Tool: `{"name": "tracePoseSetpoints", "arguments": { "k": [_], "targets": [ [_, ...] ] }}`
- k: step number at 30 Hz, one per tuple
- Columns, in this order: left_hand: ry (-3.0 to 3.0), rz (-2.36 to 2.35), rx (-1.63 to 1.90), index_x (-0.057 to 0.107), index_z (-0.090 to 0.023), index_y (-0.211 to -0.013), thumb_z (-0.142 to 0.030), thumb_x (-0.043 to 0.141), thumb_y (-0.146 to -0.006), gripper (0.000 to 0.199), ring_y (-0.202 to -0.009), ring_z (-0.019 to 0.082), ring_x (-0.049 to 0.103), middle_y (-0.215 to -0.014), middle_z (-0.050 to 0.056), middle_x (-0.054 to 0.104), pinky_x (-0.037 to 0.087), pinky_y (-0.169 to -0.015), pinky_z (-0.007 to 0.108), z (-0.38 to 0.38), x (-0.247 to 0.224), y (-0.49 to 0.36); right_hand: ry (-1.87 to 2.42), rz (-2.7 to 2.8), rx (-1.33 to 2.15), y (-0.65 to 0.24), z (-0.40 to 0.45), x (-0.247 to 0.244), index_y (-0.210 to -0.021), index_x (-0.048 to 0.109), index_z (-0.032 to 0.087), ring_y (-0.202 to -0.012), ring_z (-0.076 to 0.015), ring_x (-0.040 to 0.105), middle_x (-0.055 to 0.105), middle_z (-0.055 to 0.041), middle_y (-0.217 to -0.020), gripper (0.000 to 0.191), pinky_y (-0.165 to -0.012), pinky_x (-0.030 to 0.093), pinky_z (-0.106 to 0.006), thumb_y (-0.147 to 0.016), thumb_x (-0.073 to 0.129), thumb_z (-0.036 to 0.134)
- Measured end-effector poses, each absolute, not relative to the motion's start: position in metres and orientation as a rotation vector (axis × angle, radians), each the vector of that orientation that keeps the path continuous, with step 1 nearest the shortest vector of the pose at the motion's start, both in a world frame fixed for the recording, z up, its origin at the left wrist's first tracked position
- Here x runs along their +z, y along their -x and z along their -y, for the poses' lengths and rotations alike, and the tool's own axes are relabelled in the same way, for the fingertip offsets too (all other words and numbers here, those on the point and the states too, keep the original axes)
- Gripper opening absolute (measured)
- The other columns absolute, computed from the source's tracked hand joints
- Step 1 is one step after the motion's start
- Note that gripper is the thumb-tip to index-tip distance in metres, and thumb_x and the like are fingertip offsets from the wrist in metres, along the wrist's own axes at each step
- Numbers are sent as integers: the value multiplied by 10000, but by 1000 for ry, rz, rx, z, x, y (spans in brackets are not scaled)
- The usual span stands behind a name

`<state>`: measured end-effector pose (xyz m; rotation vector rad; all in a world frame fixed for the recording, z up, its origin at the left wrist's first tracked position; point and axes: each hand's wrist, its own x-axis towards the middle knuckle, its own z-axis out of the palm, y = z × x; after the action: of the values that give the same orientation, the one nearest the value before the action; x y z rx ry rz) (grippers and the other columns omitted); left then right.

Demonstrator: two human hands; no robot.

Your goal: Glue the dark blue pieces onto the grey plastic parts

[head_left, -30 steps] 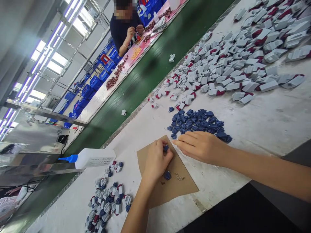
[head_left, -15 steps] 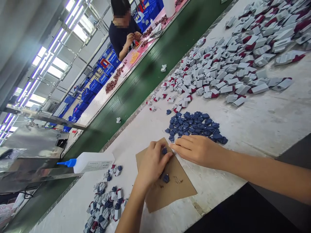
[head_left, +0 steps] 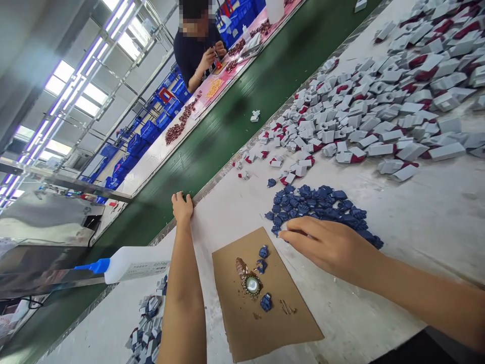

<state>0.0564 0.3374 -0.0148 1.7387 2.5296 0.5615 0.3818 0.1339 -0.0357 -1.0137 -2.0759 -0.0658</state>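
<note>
L hand (head_left: 182, 206) seen at bench edge (head_left: 212, 185), fingers spread, nothing seen held. R hand (head_left: 333, 245) by blue pcs (head_left: 303, 202), fingers nearly tog.; pinch can't be confirmed. 3 more pcs on card (head_left: 246, 336), nr cup (head_left: 252, 285). Pcs judged light, stiff, poss. slick; best gripped by sides.

Bright ceiling tubes — window glare — stretched edges

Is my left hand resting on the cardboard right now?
No, your left hand is out at the table's far edge by the green belt, well beyond the cardboard.
</note>
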Motion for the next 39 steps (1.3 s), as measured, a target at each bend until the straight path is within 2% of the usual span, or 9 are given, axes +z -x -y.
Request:
{"name": "tracePoseSetpoints", "arguments": {
  "k": [10,14,20,22,25,29,31,35,39],
  "targets": [
    [-1440,-2221,1109,523,-134,-1059,-285,508,-820,283,-863,161,568,-1049,74,562,490,-721,341,-304,11,-65,1041,1980,90,-378,-137,-35,-999,497,156,-809,-132,582,595,-51,-872,147,-710,477,-234,-861,445,162],
    [-1313,-1818,1255,521,-181,-1058,-305,557,-762,323,-796,92,570,-1010,36,596,468,-627,188,-236,22,-91,990,2083,211,-379,-136,-37,-947,547,173,-853,-153,589,578,-77,-950,185,-739,484,-278,-883,374,168],
    [-1164,-1441,1170,582,-174,-982,-392,652,-660,395,-665,102,548,-847,52,637,398,-439,158,-105,39,-111,902,2240,346,-367,-125,-21,-1123,491,190,-917,-175,592,599,-78,-1038,271,-735,484,-296,-898,355,252],
    [-1084,-1388,1176,591,-177,-961,-371,659,-661,363,-696,115,572,-851,49,636,411,-446,159,-71,42,-115,973,2277,406,-359,-118,-10,-1144,455,171,-754,-166,618,633,-68,-916,296,-595,477,-273,-889,378,301],
    [-903,-1338,1245,586,-176,-936,-341,686,-640,354,-784,169,625,-887,56,634,439,-476,171,-34,42,-118,1049,2324,455,-345,-109,7,-965,513,170,-543,-137,559,607,-19,-686,216,-460,393,-237,-864,419,337],
    [-660,-1249,1356,584,-188,-933,-292,724,-609,368,-869,203,635,-917,49,643,484,-576,200,0,29,-121,860,2480,581,-328,-101,22,-806,592,200,-636,-136,568,615,-19,-738,174,-535,402,-230,-839,444,284],
    [-569,-1219,1378,583,-195,-972,-283,720,-622,386,-879,179,630,-923,51,657,489,-626,203,12,19,-121,815,2515,686,-320,-100,25,-869,629,207,-678,-142,582,630,-30,-786,203,-557,418,-235,-836,440,277],
    [-449,-1247,1436,600,-180,-981,-327,702,-645,380,-788,113,625,-964,69,661,421,-507,132,30,-4,-121,875,2505,779,-307,-103,29,-1015,610,166,-781,-167,608,652,-72,-915,279,-611,458,-253,-842,410,256],
    [-316,-1308,1536,637,-197,-874,-353,764,-541,389,-821,155,623,-893,63,680,463,-580,185,35,-18,-124,898,2436,844,-297,-103,33,-991,591,120,-665,-136,614,666,-62,-796,284,-602,466,-241,-859,350,193]
  ]
}}
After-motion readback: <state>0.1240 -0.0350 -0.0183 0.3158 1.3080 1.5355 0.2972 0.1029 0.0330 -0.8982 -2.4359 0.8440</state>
